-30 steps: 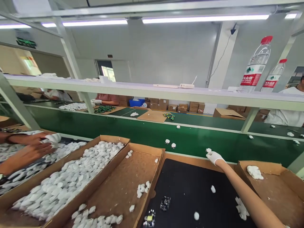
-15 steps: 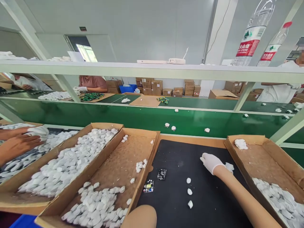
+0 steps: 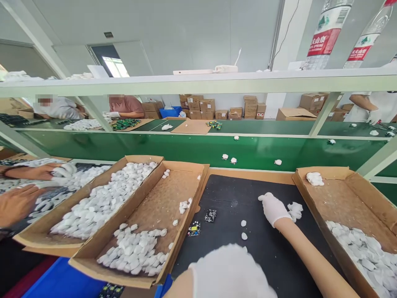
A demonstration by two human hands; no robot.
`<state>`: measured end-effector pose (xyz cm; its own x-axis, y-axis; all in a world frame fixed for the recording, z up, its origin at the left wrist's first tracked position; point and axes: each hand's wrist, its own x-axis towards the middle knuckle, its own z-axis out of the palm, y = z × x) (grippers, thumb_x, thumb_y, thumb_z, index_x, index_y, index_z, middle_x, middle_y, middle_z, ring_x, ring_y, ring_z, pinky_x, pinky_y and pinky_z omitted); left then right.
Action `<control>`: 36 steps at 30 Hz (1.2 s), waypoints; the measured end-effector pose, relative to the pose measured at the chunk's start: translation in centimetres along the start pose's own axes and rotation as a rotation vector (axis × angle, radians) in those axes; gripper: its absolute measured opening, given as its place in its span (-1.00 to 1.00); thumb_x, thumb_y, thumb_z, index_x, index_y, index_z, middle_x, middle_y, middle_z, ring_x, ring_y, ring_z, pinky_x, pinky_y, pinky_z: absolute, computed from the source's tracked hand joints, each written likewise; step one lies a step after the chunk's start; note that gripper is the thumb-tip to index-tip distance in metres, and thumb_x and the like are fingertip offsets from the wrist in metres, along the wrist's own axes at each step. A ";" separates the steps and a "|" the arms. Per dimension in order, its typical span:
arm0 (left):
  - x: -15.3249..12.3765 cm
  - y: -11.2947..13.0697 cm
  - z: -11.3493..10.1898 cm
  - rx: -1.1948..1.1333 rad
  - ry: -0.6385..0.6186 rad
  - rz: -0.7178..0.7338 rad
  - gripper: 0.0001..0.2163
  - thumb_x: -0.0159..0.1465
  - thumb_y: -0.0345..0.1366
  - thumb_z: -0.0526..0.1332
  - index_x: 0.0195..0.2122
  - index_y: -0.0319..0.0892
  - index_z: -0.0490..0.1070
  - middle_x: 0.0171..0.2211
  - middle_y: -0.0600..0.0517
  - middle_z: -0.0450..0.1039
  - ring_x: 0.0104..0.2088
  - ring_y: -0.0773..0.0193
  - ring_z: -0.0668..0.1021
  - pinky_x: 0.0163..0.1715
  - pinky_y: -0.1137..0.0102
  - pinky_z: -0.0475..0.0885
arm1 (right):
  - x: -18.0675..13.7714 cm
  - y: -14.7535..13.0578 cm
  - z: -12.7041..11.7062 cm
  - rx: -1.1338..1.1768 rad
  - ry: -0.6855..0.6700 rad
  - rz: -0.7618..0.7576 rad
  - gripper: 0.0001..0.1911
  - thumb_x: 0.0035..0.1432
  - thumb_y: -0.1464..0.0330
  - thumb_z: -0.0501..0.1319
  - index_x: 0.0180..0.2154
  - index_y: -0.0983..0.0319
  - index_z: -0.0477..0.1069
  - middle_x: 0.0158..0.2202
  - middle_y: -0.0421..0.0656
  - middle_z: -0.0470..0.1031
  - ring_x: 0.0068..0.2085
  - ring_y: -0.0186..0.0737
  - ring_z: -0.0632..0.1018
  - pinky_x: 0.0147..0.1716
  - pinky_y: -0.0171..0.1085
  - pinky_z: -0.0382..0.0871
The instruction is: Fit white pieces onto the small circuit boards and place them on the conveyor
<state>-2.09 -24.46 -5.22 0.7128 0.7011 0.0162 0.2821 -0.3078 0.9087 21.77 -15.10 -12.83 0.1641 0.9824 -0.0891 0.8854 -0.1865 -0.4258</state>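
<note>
My right hand point(image 3: 273, 209), in a white glove, rests palm down on the black mat point(image 3: 235, 194), thumb spread, fingertips at a small heap of white pieces point(image 3: 295, 209). My left hand point(image 3: 231, 271), also gloved, fills the bottom edge close to the camera; it is blurred and its fingers are hidden. Two loose white pieces point(image 3: 243, 229) lie on the mat between the hands. Two small circuit boards point(image 3: 210, 215) point(image 3: 194, 228) lie at the mat's left side.
Cardboard trays of white pieces stand left point(image 3: 145, 163) and right point(image 3: 302, 188) of the mat. A co-worker's bare hands point(image 3: 18, 203) work at the far left. The green conveyor point(image 3: 186, 151) carries scattered white pieces. Water bottles point(image 3: 322, 37) stand on the shelf above. A blue bin point(image 3: 62, 281) is below.
My right hand drew back from the conveyor to the mat and now touches the white heap. My gloved left hand has risen into view. The camera tilted down.
</note>
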 end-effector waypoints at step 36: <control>7.8 -4.7 1.1 0.489 0.102 -0.084 -0.62 0.22 -0.32 0.05 0.07 0.00 0.28 -0.25 0.00 0.53 -0.25 0.11 0.53 -0.19 0.29 0.36 | -4.3 -1.6 3.1 1.269 -0.195 -0.018 -0.56 -0.11 0.08 0.33 -0.28 0.27 0.45 -0.47 -0.19 0.47 -0.46 -0.27 0.46 -0.43 -0.30 0.36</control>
<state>2.84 -18.30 -9.83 0.6152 0.7882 0.0149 0.6208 -0.4960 0.6071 18.31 -19.11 -14.59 -0.0051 0.9873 -0.1585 -0.1633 -0.1572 -0.9740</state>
